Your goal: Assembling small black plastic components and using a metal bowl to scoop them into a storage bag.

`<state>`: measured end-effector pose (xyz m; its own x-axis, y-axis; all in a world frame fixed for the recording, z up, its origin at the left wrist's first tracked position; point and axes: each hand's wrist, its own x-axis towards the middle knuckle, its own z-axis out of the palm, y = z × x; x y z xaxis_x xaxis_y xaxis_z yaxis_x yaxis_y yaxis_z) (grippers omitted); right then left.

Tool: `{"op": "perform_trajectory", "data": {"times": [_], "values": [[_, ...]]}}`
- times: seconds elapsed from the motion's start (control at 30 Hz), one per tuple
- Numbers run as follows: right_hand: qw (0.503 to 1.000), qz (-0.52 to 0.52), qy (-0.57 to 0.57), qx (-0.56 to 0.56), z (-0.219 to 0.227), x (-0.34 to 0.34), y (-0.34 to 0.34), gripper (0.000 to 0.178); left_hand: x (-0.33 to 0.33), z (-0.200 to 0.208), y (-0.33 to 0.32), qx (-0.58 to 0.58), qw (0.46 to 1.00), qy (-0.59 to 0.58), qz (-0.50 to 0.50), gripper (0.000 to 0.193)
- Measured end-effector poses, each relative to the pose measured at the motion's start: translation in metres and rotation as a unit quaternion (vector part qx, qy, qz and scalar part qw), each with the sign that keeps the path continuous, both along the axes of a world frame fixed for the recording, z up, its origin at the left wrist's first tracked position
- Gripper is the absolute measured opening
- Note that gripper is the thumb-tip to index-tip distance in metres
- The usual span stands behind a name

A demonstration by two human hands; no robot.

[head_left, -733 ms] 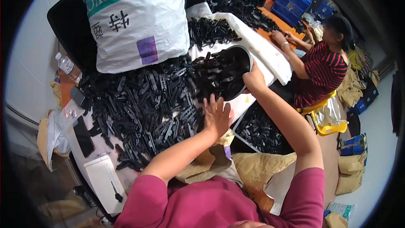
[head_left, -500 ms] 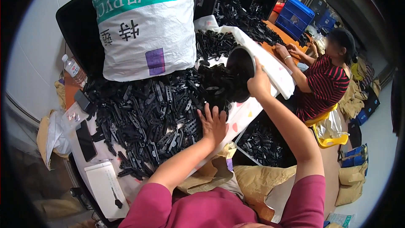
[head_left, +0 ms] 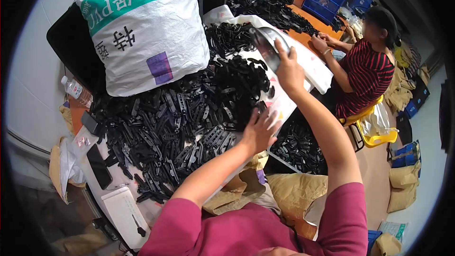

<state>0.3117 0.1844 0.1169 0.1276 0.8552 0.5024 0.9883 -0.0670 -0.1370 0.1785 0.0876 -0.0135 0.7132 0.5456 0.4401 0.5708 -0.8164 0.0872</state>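
Observation:
My right hand [head_left: 290, 72] grips the rim of a shiny metal bowl [head_left: 271, 42], tilted on its side above the far right of the table. Near the table's front edge, my left hand [head_left: 259, 135] is spread, its fingertips at the edge of a heap of small black curved parts [head_left: 239, 83]. Left of that heap lies a wide spread of long, slotted black plastic parts [head_left: 173, 118]. Another pile of black pieces [head_left: 230, 38] sits behind the bowl, on white sheeting [head_left: 310, 66]. The bowl's inside is mostly turned from view.
A big white woven sack [head_left: 147, 42] stands at the back. A phone [head_left: 99, 166], a notebook [head_left: 125, 215] and a bottle [head_left: 76, 90] are at left. Below the table edge is a bin of black parts [head_left: 298, 144]. A co-worker [head_left: 362, 76] sits at right near a blue crate [head_left: 324, 0].
The bowl has swung up and back, away from the dark heap, with pieces left behind on the table. My left hand has shifted right. The whole view has turned slightly.

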Motion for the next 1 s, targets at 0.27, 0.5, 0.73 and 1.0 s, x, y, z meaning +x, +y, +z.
{"op": "perform_trajectory", "data": {"times": [0.27,0.5,0.73,1.0], "values": [[0.913,0.122,0.39,0.024,0.087,0.114,-0.232,0.073,0.012,-0.004,0.033,-0.118,0.956,0.25,0.094,0.058],[0.918,-0.271,0.288,-0.025,0.097,0.144,-0.526,0.066,0.067,0.033,-0.053,-0.101,0.99,-0.022,-0.099,0.062],[0.889,-0.318,0.111,-0.311,-0.073,0.133,-0.458,0.07,0.1,0.061,-0.159,-0.007,0.83,0.019,-0.558,0.059],[0.857,-0.297,0.121,-0.402,-0.252,0.158,-0.483,0.067,0.077,0.066,-0.167,-0.092,0.802,0.171,-0.564,0.043]]}}
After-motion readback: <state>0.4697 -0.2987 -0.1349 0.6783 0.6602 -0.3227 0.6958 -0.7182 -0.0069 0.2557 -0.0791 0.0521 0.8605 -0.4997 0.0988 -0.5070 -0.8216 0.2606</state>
